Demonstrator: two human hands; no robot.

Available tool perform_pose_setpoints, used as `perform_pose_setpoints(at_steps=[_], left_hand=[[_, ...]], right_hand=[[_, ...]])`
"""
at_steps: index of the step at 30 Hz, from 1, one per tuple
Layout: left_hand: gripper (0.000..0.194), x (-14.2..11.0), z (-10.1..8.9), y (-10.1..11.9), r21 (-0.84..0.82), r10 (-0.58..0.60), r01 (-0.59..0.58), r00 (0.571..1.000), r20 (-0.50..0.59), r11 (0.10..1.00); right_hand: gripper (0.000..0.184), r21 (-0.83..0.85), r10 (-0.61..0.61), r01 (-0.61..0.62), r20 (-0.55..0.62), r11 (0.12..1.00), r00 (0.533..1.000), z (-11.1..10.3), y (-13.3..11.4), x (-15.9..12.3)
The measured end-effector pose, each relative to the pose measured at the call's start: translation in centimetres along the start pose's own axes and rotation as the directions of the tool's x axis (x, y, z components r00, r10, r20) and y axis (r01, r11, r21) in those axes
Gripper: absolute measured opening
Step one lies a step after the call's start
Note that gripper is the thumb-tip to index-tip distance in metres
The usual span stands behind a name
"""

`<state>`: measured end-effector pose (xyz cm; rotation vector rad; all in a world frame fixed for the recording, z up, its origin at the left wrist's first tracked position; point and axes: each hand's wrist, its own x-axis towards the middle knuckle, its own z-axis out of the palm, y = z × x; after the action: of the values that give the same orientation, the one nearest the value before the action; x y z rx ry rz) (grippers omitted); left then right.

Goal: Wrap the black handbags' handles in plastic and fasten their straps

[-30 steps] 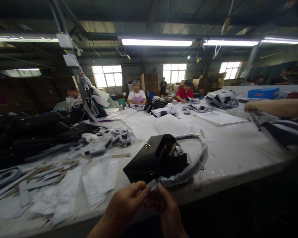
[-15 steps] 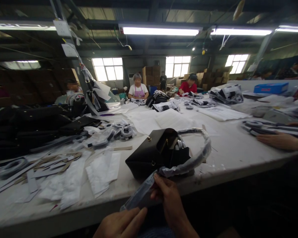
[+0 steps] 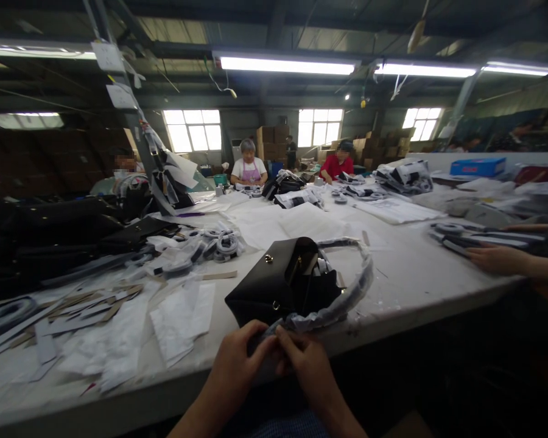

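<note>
Since 0.5 s ago, the left hand (image 3: 232, 365) has risen to meet the right hand (image 3: 308, 365). Stacked black bags (image 3: 64, 225) lie far left, then paper sheets (image 3: 182, 319). The left hand pinches a film-wrapped strap (image 3: 364, 277) beside the black handbag (image 3: 260, 286), near the table (image 3: 420, 283) edge; the right hand pinches it too, fingers curled. Far right, a co-worker's hand (image 3: 500, 260) touches a wrapped bundle (image 3: 479, 236).

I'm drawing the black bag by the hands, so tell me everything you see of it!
The bag is black and smooth, like leather, with gold fittings. It rests on the table, mouth open rightward, pale stuff inside. A film-wrapped strap loops past its mouth; the left hand and right hand hold that by its near end.
</note>
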<state>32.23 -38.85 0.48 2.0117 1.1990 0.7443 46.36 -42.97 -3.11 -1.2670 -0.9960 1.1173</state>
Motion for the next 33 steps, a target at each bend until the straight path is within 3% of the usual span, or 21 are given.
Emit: perform_pose_setpoints(at_steps=[4,6,8,12,15,18,21,24,27,30,33], left_hand=[[0.019,-0.5,0.3,-0.5,-0.023,-0.024,0.023,0.999,-0.042,0.999],[0.019,-0.5,0.3,-0.7,-0.051,-0.024,0.021,0.998,-0.058,0.998],[0.02,-0.4,0.2,-0.9,-0.081,-0.024,0.018,0.998,-0.066,0.997],[0.024,-0.2,0.0,-1.4,-0.139,-0.038,0.023,0.994,-0.106,0.99],[0.028,-0.1,-0.7,-1.7,-0.215,-0.058,0.022,0.985,-0.163,0.976],[0.032,0.1,-1.2,-1.6,-0.381,-0.127,0.035,0.967,-0.221,0.924],[0.04,0.3,-1.0,-1.3,-0.626,-0.27,0.078,0.938,-0.217,0.776],[0.048,0.3,0.0,-1.6,-0.786,-0.39,0.119,0.906,-0.163,0.606],[0.054,-0.1,1.1,-2.6,-0.85,-0.456,0.12,0.877,-0.153,0.514],[0.054,-0.8,1.8,-3.5,-0.872,-0.497,0.109,0.852,-0.166,0.477],[0.051,-1.0,2.1,-3.5,-0.892,-0.539,0.111,0.827,-0.162,0.439]], right_hand=[[0.045,-0.111,-0.069,0.041,-0.259,0.993,0.963,-3.8,0.0,-2.0],[0.04,-0.056,-0.115,0.102,-0.361,0.993,0.925,-5.5,-0.8,-2.4],[0.039,0.095,-0.151,0.198,-0.363,0.976,0.919,-6.5,-2.3,-2.0],[0.032,0.39,-0.197,0.29,-0.261,0.874,0.945,-5.9,-7.2,1.2],[0.032,0.449,-0.236,0.328,-0.249,0.831,0.939,-3.8,-12.1,5.0],[0.025,0.448,-0.291,0.262,-0.006,0.855,0.957,-0.1,-17.2,8.9],[0.017,0.372,-0.244,0.156,0.204,0.915,0.948,4.5,-20.9,12.2],[0.015,0.281,-0.2,0.105,0.334,0.954,0.921,8.3,-21.6,14.3],[0.017,0.197,-0.154,0.08,0.399,0.977,0.904,10.0,-19.8,15.3],[0.026,0.104,-0.084,0.04,0.464,0.994,0.882,9.6,-17.8,15.4],[0.039,-0.07,0.0,0.043,0.531,0.997,0.847,7.6,-17.9,14.7]])
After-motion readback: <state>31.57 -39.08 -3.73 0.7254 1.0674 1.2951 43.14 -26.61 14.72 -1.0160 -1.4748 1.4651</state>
